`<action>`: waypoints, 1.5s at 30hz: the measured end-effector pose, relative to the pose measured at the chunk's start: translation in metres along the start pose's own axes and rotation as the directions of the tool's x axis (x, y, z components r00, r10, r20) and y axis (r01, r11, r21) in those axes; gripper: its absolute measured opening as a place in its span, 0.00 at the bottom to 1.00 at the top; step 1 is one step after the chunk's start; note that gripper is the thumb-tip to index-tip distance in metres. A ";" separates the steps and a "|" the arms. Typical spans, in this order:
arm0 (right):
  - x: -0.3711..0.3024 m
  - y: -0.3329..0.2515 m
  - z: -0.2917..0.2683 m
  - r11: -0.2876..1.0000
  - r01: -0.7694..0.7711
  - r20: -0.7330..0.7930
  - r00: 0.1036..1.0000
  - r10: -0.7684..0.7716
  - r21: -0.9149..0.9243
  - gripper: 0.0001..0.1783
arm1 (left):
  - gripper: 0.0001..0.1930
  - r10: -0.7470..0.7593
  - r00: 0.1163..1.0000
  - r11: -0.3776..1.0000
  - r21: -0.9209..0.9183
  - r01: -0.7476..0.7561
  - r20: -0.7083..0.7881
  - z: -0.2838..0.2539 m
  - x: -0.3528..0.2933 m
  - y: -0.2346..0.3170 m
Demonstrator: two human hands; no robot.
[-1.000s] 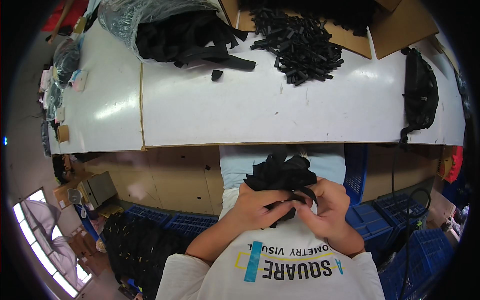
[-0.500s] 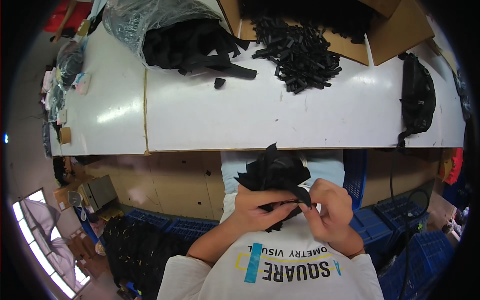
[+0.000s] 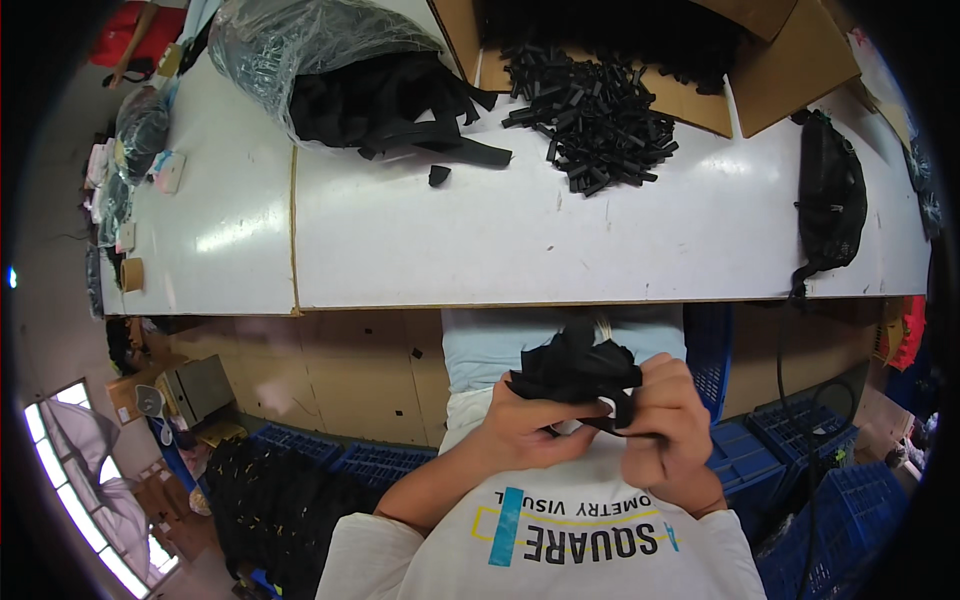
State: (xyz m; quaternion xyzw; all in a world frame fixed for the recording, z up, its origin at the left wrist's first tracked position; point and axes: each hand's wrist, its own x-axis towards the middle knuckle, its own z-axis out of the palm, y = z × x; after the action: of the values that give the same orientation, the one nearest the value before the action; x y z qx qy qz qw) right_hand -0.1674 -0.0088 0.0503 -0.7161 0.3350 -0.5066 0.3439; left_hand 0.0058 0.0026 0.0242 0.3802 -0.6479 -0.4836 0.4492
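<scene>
At lower centre of the frame, the left hand (image 3: 535, 428), its forearm slanting up from lower left, pinches the black cloth (image 3: 572, 368), bunched above its fingers; just right of it, the right hand (image 3: 672, 420), fingers curled, grips the cloth's right end.

Black cloth bundle (image 3: 572, 368) now narrower
</scene>
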 end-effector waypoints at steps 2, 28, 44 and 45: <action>-0.005 0.005 0.011 0.983 0.033 -0.189 0.982 0.002 0.183 0.07 | 0.13 -0.012 1.000 1.000 -0.021 0.012 0.001 0.001 0.003 0.001; 0.023 0.002 -0.013 0.989 0.030 0.184 0.981 -0.057 0.145 0.10 | 0.08 -0.115 0.941 0.847 -0.463 0.260 0.318 -0.019 0.007 -0.015; 0.011 0.001 -0.002 0.885 -0.441 0.013 0.896 0.444 0.147 0.04 | 0.08 -0.062 0.997 0.998 -0.034 0.060 -0.042 -0.006 0.013 0.008; 0.015 0.001 -0.005 0.911 -0.392 0.077 0.920 0.385 0.127 0.03 | 0.08 -0.100 0.994 0.994 -0.051 0.098 -0.042 -0.007 0.014 0.009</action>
State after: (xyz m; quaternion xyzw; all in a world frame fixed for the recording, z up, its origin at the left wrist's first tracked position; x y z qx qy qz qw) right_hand -0.1686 -0.0230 0.0579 -0.6217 0.4256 -0.4324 0.4954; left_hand 0.0076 -0.0100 0.0372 0.4114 -0.6061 -0.5125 0.4481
